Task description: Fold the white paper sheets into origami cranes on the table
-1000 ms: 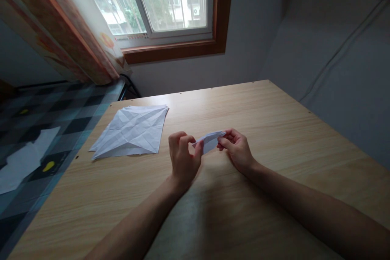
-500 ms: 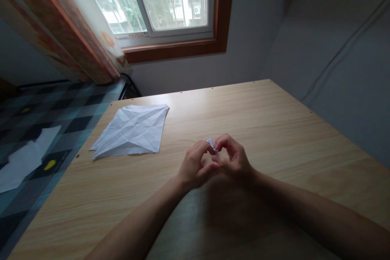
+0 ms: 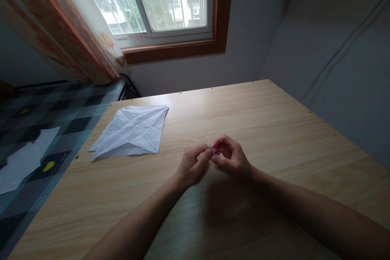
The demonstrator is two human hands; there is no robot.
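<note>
Left hand and right hand are both pinching the same tiny bit of folded white paper, thumbs and fingertips squeezed right up to it, so it sits between them and most of it's hidden. It's over the wooden table, with a stack of creased white sheets lying well off to the left. Past the table's left edge there's a checked cloth with more loose paper on it, and a window behind.
</note>
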